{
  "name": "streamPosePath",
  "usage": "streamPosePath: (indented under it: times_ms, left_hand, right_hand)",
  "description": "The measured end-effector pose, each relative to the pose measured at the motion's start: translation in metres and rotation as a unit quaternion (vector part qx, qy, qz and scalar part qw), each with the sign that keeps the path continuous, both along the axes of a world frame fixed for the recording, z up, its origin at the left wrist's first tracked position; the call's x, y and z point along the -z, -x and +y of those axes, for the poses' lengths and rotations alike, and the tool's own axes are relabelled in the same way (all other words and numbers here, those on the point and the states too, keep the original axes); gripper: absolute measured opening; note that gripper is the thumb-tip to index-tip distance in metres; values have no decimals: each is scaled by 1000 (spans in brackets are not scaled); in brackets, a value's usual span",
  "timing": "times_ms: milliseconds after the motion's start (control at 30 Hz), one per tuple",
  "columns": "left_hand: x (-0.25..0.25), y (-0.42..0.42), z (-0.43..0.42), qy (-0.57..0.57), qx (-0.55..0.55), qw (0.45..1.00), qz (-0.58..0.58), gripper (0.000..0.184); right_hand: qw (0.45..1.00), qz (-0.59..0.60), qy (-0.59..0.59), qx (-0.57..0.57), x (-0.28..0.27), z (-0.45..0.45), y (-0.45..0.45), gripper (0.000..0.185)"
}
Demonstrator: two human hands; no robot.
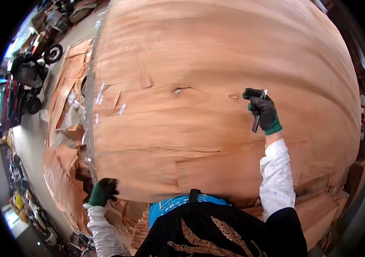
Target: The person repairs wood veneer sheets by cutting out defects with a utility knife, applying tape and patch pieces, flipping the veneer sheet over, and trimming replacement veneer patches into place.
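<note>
Right hand (267,112), dark glove with green cuff, right of centre in frame, fingers closed around a slim dark tool (256,123); tool slants, its lower end poking out below the fist, a pale metallic-looking bit showing at the upper right of the fist. Hand is over the big wood sheet (221,124); can't tell if the tool touches it. Sheet fills most of the frame, from top edge down to the person's waist. Left hand (103,191), same glove type, lower left, at the sheet's lower-left corner; fingers blurred, can't tell if they're together or apart, or touching the sheet. On the sheet: small hole (177,91) near upper centre, light patch (232,96) just left of right hand, pale tape strip (122,109) at left among similar bits, long crack (182,149) running across lower part, rectangular-edged piece (221,171) lower centre. Torn wood scraps (64,167) along the left side, beyond the sheet edge. White sleeves, black top (208,231) with gold leaf-like pattern, blue cloth (163,207) at waist, bottom centre. Upper left: motorbike (30,75) on grey floor (30,137), red vehicle (13,105) by it.
</note>
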State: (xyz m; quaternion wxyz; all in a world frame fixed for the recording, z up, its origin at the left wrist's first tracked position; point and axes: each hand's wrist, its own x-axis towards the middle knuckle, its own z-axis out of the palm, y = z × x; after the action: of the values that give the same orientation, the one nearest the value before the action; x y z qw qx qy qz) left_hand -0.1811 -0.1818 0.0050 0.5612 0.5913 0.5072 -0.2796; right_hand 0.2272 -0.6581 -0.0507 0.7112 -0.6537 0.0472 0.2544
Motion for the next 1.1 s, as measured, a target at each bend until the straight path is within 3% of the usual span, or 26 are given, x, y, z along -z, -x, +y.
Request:
streamPosePath:
  times_ms: [33,67,133,200,233,267,300,333,367,400,467,533,567,667,700,733,800,833,933,967,1033,1100]
  left_hand:
    - [1,30,13,-189,148,969,65,43]
    - [-1,50,20,-366,286,876,128,48]
    - [-10,36,27,-459,330,824,36,65]
    - [-10,-29,1,-500,250,819,-131,54]
    - [-3,-59,-12,-552,287,761,-186,45]
    - [-6,-102,-30,-564,307,736,-215,36]
    - [11,-136,-35,-548,280,714,-333,32]
    - [27,-170,-42,-562,277,690,-362,32]
    - [46,-202,-45,-583,265,658,-397,33]
    - [58,-235,-50,-595,246,643,-415,34]
    - [77,-290,-65,-610,205,655,-396,47]
    - [89,-324,-75,-648,249,657,-293,53]
    - [96,-332,-73,-641,253,672,-271,47]
    - [121,-336,-54,-627,230,686,-287,24]
    - [114,-331,-53,-623,199,683,-326,14]
    - [94,-321,-52,-583,205,699,-360,15]
    - [124,-302,-51,-374,-23,821,-431,18]
    - [91,-285,-55,-203,-67,880,-425,22]
    - [77,-248,-57,9,-163,872,-462,21]
    - [83,-240,-53,19,-155,881,-447,25]
    - [98,-244,-53,-282,-46,859,-424,29]
    - [103,-256,-57,-542,35,742,-394,38]
  right_hand:
    - [1000,-13,11,-18,-8,9,5,26]
    - [999,-30,20,-35,-17,23,7,26]
    - [995,-8,49,-86,-34,63,15,27]
    - [989,7,28,-146,-35,108,23,26]
    - [983,15,13,-181,-33,131,32,27]
    - [976,23,-2,-216,-29,152,42,27]
    - [969,29,-16,-246,-24,168,53,28]
    - [961,26,-27,-273,-15,180,65,28]
    - [949,-69,-51,-302,6,188,78,26]
    - [941,-7,5,-339,4,198,87,28]
    - [940,2,-33,-339,23,201,111,26]
    - [919,-36,72,-386,10,192,119,28]
    - [929,65,66,-357,-2,187,123,28]
    - [938,105,129,-303,-31,170,122,27]
    - [955,33,73,-284,-16,155,122,25]
    - [963,53,92,-249,-23,152,117,26]
    - [974,41,114,-190,-40,149,107,26]
    - [980,23,83,-177,-37,148,100,24]
    - [992,14,59,-115,-59,166,89,22]
    - [991,20,61,-121,-61,171,87,23]
    - [988,32,67,-136,-64,183,88,23]
    - [988,23,37,-149,-55,194,97,23]
